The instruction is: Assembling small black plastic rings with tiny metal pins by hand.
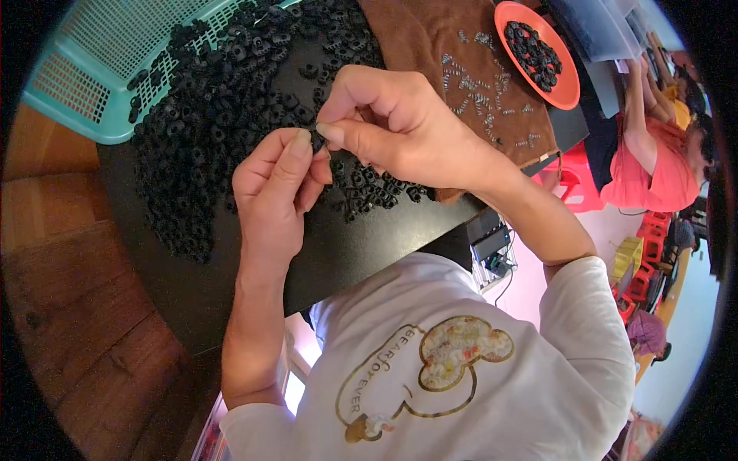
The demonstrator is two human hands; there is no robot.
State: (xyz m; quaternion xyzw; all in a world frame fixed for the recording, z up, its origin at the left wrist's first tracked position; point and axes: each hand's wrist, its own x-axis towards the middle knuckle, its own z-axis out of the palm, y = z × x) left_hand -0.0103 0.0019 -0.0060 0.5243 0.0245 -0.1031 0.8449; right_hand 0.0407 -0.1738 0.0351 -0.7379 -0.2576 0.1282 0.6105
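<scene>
My left hand (277, 175) and my right hand (396, 127) meet above the dark table, fingertips pinched close together. Between them is a small black plastic piece (317, 142), mostly covered by the thumbs and fingers, so its full shape is hidden. A large heap of small black ring-like plastic parts (204, 146) spreads beyond and to the left of my hands. Below my right hand lies a smaller group of black parts (369, 192), near the table's front edge. Several small silvery springs (477, 96) are scattered on a brown cloth (415, 34) to the right.
A teal plastic basket (115, 107) lies at the far left, with black parts spilling from it. An orange-red plate (565, 91) at the right holds black pieces. Behind it stands a translucent bin (596, 31). Other people, one in a coral shirt (657, 165), sit farther right.
</scene>
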